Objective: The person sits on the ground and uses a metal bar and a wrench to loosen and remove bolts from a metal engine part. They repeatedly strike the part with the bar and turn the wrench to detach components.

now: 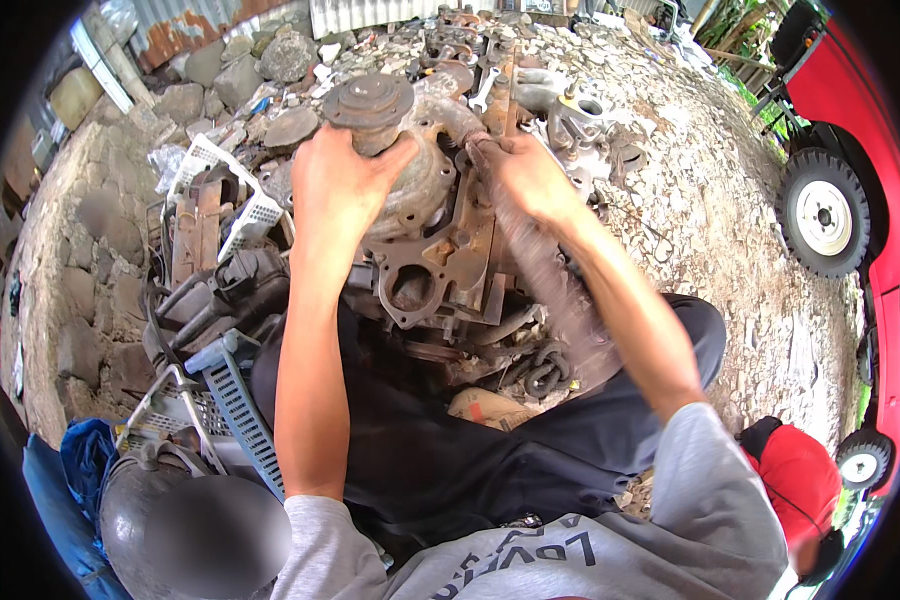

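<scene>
A rusted engine assembly (435,250) is seen in the middle of the frame, resting above the dark-trousered lap of the person. Its pulley-topped pump housing (370,105), in the upper middle, is gripped by the left hand (338,185), whose fingers are curled and pressed together around the neck just below the round flange. The right hand (530,175), slightly right of centre, is closed around the upper end of a long, dirty bar-like tool (555,290), which is blurred and runs down toward the lower right of the engine; the fingers are wrapped tightly about it, though their tips cannot be told apart through the blur. A white plastic basket (232,195) holding rusty parts is seen at the left, and a grey-blue crate (235,410) lies at the lower left. Loose metal parts and a wrench (482,90) are scattered on the gravel at the top of the frame. A red vehicle (860,130) with a white-rimmed wheel (822,212) is placed along the right edge.
</scene>
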The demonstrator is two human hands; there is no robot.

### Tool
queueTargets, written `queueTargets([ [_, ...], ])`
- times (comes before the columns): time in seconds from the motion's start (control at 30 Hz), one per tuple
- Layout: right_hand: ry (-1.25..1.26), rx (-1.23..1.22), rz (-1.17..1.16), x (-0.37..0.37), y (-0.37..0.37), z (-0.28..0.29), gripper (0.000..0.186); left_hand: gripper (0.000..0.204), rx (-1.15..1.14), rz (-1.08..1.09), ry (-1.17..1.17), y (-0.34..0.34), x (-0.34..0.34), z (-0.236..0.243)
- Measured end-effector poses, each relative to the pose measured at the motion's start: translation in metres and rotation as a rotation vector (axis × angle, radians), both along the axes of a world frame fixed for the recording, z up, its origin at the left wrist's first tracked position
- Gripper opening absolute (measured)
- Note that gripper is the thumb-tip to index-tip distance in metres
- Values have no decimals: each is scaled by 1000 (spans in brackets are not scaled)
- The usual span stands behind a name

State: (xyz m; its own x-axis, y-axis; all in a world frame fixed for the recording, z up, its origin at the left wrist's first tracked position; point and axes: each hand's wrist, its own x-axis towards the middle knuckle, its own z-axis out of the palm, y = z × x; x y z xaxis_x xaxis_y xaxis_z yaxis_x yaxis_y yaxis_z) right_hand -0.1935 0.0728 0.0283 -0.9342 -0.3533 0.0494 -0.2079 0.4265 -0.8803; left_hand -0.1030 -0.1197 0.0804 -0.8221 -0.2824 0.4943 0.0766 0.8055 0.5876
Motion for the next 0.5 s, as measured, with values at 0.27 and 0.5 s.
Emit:
queueTargets([
  [0.27,-605,-427,171,10,2,-2,34,41,5,-3,26,-3,0,-1],
  [0.5,1042,521,42,7,21,30,22,44,-2,35,-32,-6,2,-5],
])
